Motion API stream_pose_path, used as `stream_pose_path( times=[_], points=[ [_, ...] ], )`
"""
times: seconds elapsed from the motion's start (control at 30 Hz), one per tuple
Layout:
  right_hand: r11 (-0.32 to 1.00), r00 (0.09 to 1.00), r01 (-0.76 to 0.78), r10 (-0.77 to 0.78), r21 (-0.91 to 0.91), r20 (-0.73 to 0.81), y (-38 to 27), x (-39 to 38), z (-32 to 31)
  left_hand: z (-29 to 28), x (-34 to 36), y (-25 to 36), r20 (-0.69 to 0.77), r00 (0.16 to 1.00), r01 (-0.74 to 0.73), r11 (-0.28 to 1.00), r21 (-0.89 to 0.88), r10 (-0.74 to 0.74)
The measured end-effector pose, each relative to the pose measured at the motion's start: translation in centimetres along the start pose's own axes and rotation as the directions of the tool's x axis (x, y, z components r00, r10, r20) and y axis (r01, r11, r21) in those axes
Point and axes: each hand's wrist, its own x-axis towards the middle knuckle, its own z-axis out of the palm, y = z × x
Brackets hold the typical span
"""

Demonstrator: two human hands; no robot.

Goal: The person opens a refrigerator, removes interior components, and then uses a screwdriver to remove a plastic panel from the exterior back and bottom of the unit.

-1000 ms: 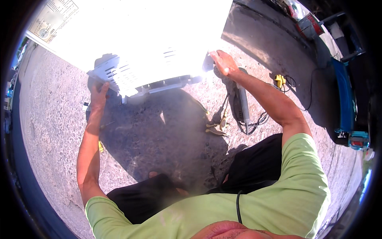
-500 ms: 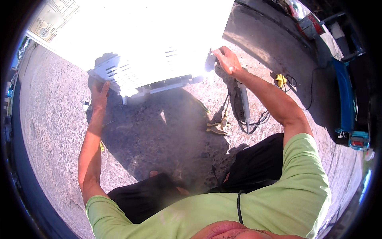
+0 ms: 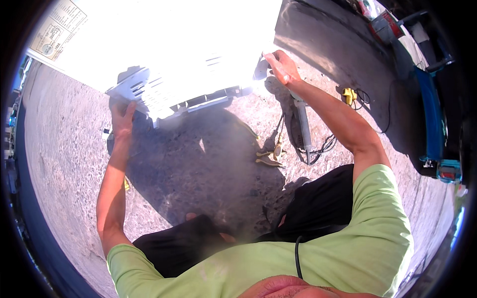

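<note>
A large white appliance housing (image 3: 169, 69) with a slotted grille lies on the concrete in front of me, washed out by sunlight. My left hand (image 3: 120, 119) grips its lower left corner at the grille. My right hand (image 3: 281, 65) holds the housing's right edge, fingers curled on it. Both arms reach forward from my green-sleeved shoulders.
A long grey tool (image 3: 303, 126) and black cable (image 3: 325, 146) lie on the ground under my right arm, with yellow-handled pliers (image 3: 271, 158) beside them. A yellow plug (image 3: 349, 94) is further right. A blue machine (image 3: 432, 119) stands at the right edge.
My right hand has shifted slightly up along the housing's right edge. The left hand keeps its hold on the grille corner.
</note>
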Motion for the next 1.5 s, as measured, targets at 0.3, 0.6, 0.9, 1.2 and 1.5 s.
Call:
stream_pose_path(
  times=[0.3, 0.6, 0.9, 1.2, 1.5],
  points=[
    [0.999, 0.999, 0.026, -0.025, -0.027, 0.037, -0.3, 0.3, -1.0, -0.5, 0.8, -0.5, -0.007, 1.0, -0.01, 1.0, 0.006, 0.01],
    [0.989, 0.993, 0.112, -0.109, -0.1, 0.037, -2.7, -1.3, -2.1, -1.1, 0.4, 0.4, -0.034, 0.997, -0.067, 0.997, 0.033, 0.068],
    [0.983, 0.991, 0.121, -0.128, -0.135, -0.05, -1.2, -0.5, -1.8, -1.4, -0.5, 1.9, 0.009, 0.997, -0.079, 0.996, 0.046, 0.079],
    [0.982, 0.987, 0.151, -0.156, -0.116, -0.04, -1.4, -1.6, -2.2, -1.7, -0.9, 2.8, 0.017, 0.991, -0.135, 0.987, 0.085, 0.134],
    [0.965, 0.973, 0.228, -0.231, -0.132, -0.011, -1.9, -2.0, -1.0, -4.1, 0.2, 0.3, -0.005, 0.998, -0.058, 0.995, 0.076, 0.059]
  ],
)
